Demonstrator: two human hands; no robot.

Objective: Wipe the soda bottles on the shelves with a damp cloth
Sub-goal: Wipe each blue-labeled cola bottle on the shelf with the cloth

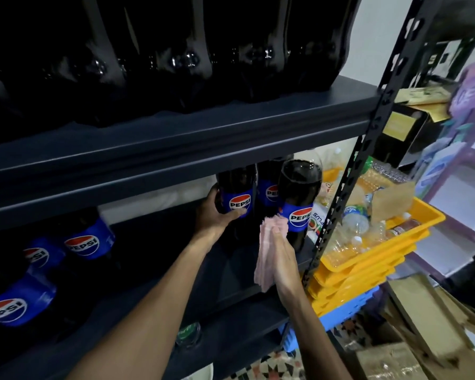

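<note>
Three bottles stand at the right end of the middle shelf (231, 281), and both my hands are on them. My left hand (213, 212) has its fingers (235, 213) curled round the left bottle (235, 185) at the label, I judge to steady it or to turn a fresh side out. My right hand (284, 256) pinches the cloth (266, 259) between thumb and nearly straight fingers, raised to the front bottle (299, 193). The cloth's top edge looks to meet the label, though blur leaves me unsure that it touches. A back bottle (268, 185) stands between the two.

The shelf is dark board on a slotted post (368, 127). More bottles (85, 242) lean at the left, and a row (162, 64) fills the shelf above. Yellow trays (368, 270) of small bottles sit just beside the post, above a tiled floor (272, 366).
</note>
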